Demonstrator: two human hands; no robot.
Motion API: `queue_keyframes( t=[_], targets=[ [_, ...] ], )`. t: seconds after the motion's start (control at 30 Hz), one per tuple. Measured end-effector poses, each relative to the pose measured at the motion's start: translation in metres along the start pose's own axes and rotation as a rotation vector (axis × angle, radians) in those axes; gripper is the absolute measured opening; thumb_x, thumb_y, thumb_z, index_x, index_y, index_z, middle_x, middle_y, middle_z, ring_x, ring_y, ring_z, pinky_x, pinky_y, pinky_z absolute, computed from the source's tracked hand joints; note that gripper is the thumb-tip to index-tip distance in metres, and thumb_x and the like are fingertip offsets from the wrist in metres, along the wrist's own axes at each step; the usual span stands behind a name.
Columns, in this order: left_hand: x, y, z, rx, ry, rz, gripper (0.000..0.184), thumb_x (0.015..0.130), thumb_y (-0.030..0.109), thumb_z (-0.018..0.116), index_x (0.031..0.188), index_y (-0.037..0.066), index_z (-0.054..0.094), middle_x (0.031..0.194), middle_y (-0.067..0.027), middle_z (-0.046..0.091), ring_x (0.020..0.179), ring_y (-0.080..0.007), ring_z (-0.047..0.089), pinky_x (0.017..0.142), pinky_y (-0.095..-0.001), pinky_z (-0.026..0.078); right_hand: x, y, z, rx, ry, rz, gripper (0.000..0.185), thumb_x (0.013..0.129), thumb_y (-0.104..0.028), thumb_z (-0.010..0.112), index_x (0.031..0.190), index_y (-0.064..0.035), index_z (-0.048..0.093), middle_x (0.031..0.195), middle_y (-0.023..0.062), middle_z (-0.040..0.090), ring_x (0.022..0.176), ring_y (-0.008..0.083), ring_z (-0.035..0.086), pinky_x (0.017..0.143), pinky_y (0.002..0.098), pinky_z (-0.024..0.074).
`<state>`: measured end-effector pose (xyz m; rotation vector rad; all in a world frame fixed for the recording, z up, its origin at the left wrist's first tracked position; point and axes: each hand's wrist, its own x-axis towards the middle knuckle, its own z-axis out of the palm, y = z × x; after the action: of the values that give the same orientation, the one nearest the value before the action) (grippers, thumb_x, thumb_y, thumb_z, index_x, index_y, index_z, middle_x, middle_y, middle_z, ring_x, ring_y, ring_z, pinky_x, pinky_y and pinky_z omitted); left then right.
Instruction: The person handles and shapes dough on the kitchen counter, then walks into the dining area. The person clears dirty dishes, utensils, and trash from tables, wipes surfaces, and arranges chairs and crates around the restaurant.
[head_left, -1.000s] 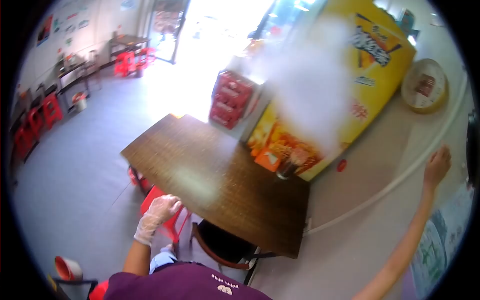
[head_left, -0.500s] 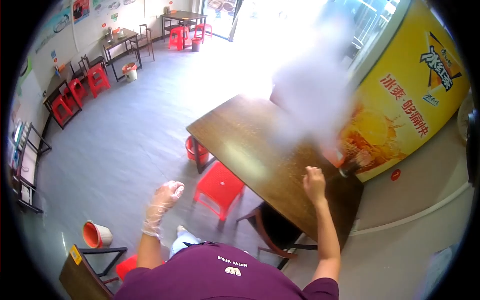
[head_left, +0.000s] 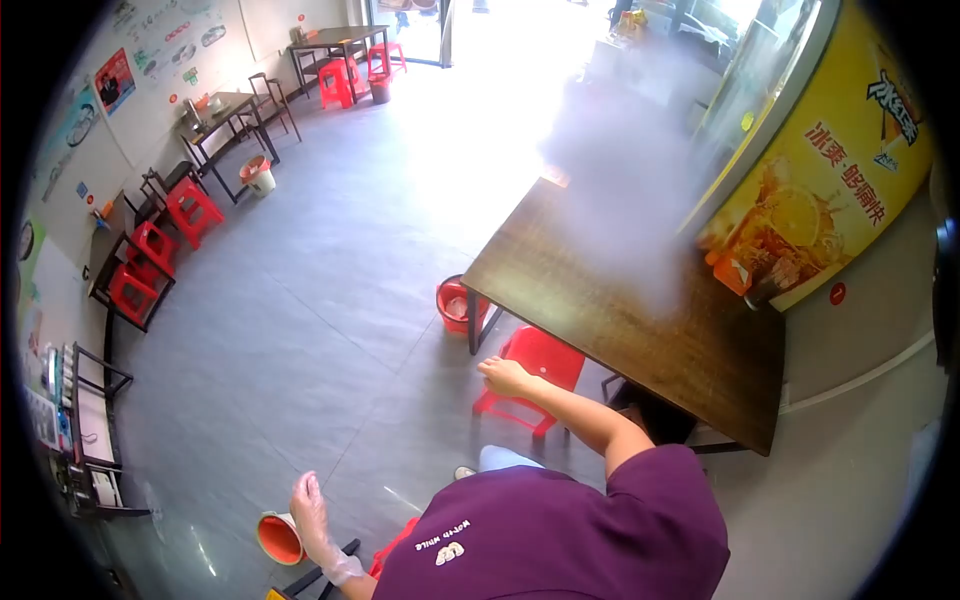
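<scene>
My left hand [head_left: 312, 515], in a clear plastic glove, is low at the left near a white bin with an orange-red inside [head_left: 281, 538]. Its fingers point upward, close together, and nothing shows in them. Bare and loosely bent, the fingers of my right hand [head_left: 505, 378] are held out across my front. Behind that hand in the view is a red plastic stool [head_left: 543, 358]; I cannot tell whether they touch. Beside the stool stands a brown wooden table [head_left: 640, 320], partly covered by a hazy blur.
A red bin [head_left: 455, 305] stands by the table's near leg. Yellow drink poster [head_left: 800, 210] covers the right side. Along the left wall are small tables [head_left: 225, 112], red stools [head_left: 192, 210] and a white bin [head_left: 258, 178]. Grey floor [head_left: 300, 300] runs toward a bright doorway.
My view and body have turned, shifting the table to the right. My right hand has swung from over the tabletop to before the red stool. The gloved left hand is lower, its fingers straighter.
</scene>
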<state>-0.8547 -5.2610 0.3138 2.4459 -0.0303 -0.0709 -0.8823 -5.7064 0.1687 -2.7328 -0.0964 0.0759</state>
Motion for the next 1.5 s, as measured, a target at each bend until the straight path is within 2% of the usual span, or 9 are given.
queue_keyframes(
  t=[0.37,0.5,0.57,0.67,0.77,1.03,1.07,1.37,1.5],
  targets=[
    [0.147,-0.033,0.033,-0.179,-0.124,-0.151,0.031,0.086,0.028,0.046,0.096,0.001,0.059,0.092,-0.0160,0.061,0.085,-0.0274,0.057,0.077,-0.0341,0.043,0.061,0.093,0.097,0.105,-0.516,0.578,0.025,0.075,-0.020,0.045,0.085,-0.0022,0.061,0.084,0.0207,0.061,0.081,0.0366,0.059,0.069,0.0440,0.0471],
    [0.250,0.025,0.019,-0.022,-0.037,0.022,0.027,0.086,0.025,0.046,0.097,0.003,0.058,0.093,-0.0150,0.060,0.086,-0.0289,0.057,0.076,-0.0346,0.043,0.103,0.147,0.133,0.093,-0.553,0.364,0.024,0.074,-0.018,0.046,0.082,-0.0036,0.064,0.085,0.0203,0.061,0.080,0.0351,0.060,0.069,0.0426,0.0476],
    [0.291,0.060,0.016,0.034,-0.024,0.091,0.026,0.086,0.024,0.046,0.095,0.003,0.059,0.094,-0.0140,0.060,0.087,-0.0295,0.056,0.076,-0.0349,0.043,0.146,0.192,0.186,-0.258,-0.862,0.022,0.024,0.074,-0.018,0.047,0.082,-0.0034,0.064,0.084,0.0201,0.061,0.079,0.0343,0.060,0.069,0.0418,0.0479],
    [0.350,0.059,0.015,0.019,-0.059,0.045,0.025,0.085,0.025,0.047,0.094,0.005,0.059,0.095,-0.0124,0.059,0.087,-0.0291,0.056,0.076,-0.0347,0.043,0.247,0.141,0.132,0.053,-0.550,0.523,0.025,0.073,-0.020,0.048,0.081,-0.0025,0.064,0.082,0.0204,0.061,0.080,0.0341,0.060,0.070,0.0428,0.0477],
    [0.392,0.039,0.011,-0.017,-0.016,-0.064,0.025,0.084,0.026,0.048,0.094,0.007,0.059,0.093,-0.0123,0.060,0.086,-0.0293,0.056,0.074,-0.0352,0.044,0.376,0.100,0.110,0.056,-0.527,0.055,0.027,0.077,-0.021,0.043,0.081,-0.0009,0.061,0.081,0.0227,0.059,0.079,0.0374,0.058,0.072,0.0439,0.0463],
    [0.528,-0.047,-0.015,0.048,0.094,-0.309,0.025,0.082,0.029,0.049,0.092,0.008,0.059,0.087,-0.0123,0.061,0.082,-0.0305,0.057,0.072,-0.0369,0.045,0.657,0.032,0.141,0.284,-0.361,0.063,0.026,0.079,-0.023,0.043,0.075,-0.0002,0.056,0.069,0.0168,0.060,0.061,0.0290,0.059,0.057,0.0395,0.0454],
    [0.561,-0.055,-0.027,0.057,0.107,-0.315,0.025,0.083,0.029,0.049,0.092,0.008,0.059,0.087,-0.0122,0.061,0.082,-0.0303,0.057,0.072,-0.0369,0.045,0.682,0.035,0.151,0.304,-0.378,0.092,0.026,0.080,-0.022,0.045,0.078,0.0000,0.058,0.066,0.0125,0.060,0.057,0.0208,0.059,0.054,0.0350,0.0465],
    [0.880,-0.002,-0.126,0.016,0.063,0.047,0.024,0.085,0.027,0.046,0.094,0.010,0.059,0.090,-0.0094,0.059,0.083,-0.0277,0.056,0.073,-0.0347,0.045,0.776,0.119,0.158,0.363,-0.545,0.426,0.017,0.080,-0.015,0.047,0.083,-0.0014,0.057,0.064,0.0123,0.060,0.049,0.0195,0.058,0.040,0.0310,0.0448],
    [1.001,-0.001,-0.110,0.022,0.005,0.115,0.024,0.085,0.028,0.046,0.093,0.008,0.059,0.083,-0.0101,0.059,0.080,-0.0282,0.056,0.072,-0.0351,0.045,0.835,0.114,0.117,0.426,-0.707,0.964,0.018,0.079,-0.014,0.046,0.078,-0.0040,0.061,0.066,0.0081,0.062,0.055,0.0195,0.060,0.047,0.0330,0.0477]
  ],
)
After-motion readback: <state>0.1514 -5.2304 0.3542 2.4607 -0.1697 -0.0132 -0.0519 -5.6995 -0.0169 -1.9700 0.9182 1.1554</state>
